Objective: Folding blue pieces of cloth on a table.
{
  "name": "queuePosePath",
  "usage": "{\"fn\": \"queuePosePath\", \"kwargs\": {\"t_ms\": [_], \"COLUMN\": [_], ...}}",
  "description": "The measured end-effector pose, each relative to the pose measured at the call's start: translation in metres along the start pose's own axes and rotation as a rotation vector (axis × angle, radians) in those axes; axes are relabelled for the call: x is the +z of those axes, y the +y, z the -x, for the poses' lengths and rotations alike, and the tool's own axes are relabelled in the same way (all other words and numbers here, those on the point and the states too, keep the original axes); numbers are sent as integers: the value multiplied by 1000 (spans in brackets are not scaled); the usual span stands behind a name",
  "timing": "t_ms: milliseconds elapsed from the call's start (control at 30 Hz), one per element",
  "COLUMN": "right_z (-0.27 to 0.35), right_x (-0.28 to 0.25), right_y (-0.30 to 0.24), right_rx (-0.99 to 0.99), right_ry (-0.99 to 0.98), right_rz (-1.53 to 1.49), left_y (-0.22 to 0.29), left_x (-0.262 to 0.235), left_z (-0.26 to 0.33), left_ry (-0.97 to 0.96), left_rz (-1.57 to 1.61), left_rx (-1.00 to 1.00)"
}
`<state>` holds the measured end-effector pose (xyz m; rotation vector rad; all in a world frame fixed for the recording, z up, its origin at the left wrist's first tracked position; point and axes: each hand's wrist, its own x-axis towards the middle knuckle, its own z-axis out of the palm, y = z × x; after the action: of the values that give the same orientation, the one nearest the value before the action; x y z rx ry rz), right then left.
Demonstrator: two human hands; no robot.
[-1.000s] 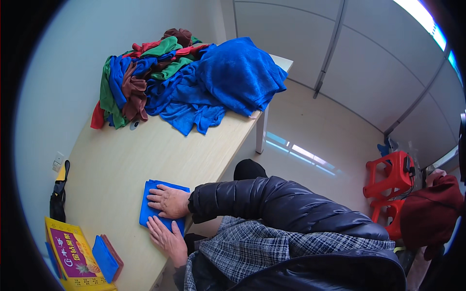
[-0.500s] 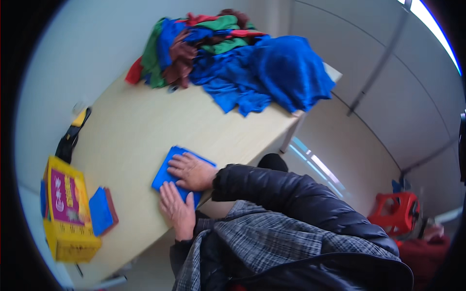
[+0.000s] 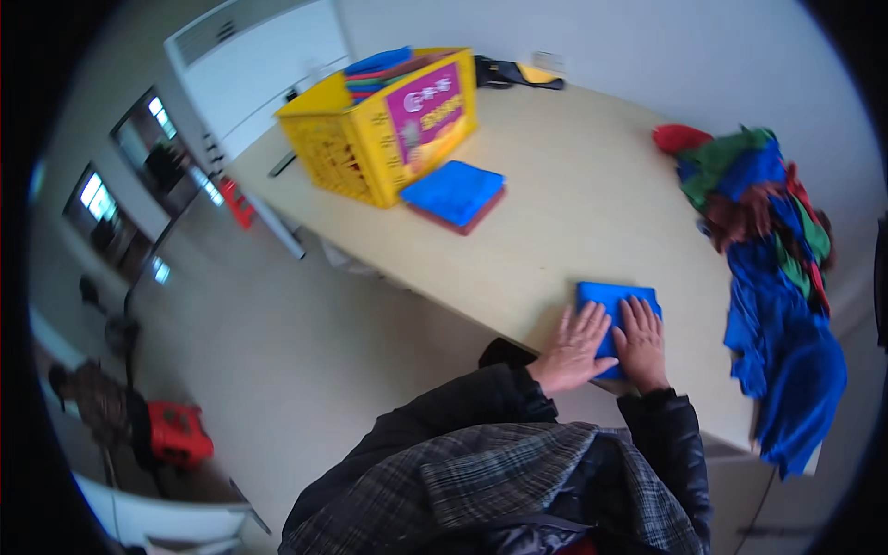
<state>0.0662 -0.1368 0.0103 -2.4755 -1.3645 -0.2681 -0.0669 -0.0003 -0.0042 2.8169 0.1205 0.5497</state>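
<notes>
A folded blue cloth lies near the table's front edge. My left hand rests flat on its left side, fingers spread and stretched out. Beside it my right hand also lies flat on the cloth with its fingers extended. Much of the cloth is covered by both hands. To the left, a small stack of folded cloths, blue on top of brown, sits in front of a yellow plastic basket. More folded cloths in several colours show inside the basket.
Loose crumpled cloths in blue, green, brown and red are heaped along the table's right end, the blue hanging over the edge. A black and yellow item lies by the wall. Red stools stand on the floor at left.
My view has swung to the left, bringing the basket's inside and the room beyond into sight. Both hands stay flat on the blue cloth, now side by side.
</notes>
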Motion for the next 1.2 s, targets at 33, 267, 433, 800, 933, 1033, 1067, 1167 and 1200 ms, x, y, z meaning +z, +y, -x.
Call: {"fn": "queuePosePath", "kwargs": {"t_ms": [33, 267, 433, 800, 933, 1033, 1067, 1167, 1200], "right_z": [0, -7, -20, -13, -15, -16, -17, -16, -16], "right_x": [5, 9, 4, 4, 8, 7, 7, 4, 4], "right_y": [5, 15, 42, 22, 22, 21, 20, 19, 18], "right_rx": [-16, -71, -126, -57, -58, -51, -49, -43, -42], "right_ry": [13, -44, -49, -135, -136, -153, -159, -148, -146], "right_rz": [19, -29, -270, 5, 27, 35, 39, 37, 39], "left_y": [-2, -5, -2, -5, -7, -9, -8, -8, -9], "left_x": [1, 9, 12, 27, 24, 26, 25, 18, 17], "left_z": [2, 0, -11, -23, -23, -22, -21, -23, -23], "left_ry": [30, 34, 67, 134, 87, 128, 126, 58, 59], "left_rz": [-23, 13, 42, 105, 94, 54, 52, 86, 80], "left_rx": [-57, -23, -5, 53, 55, 76, 71, 72, 69]}}
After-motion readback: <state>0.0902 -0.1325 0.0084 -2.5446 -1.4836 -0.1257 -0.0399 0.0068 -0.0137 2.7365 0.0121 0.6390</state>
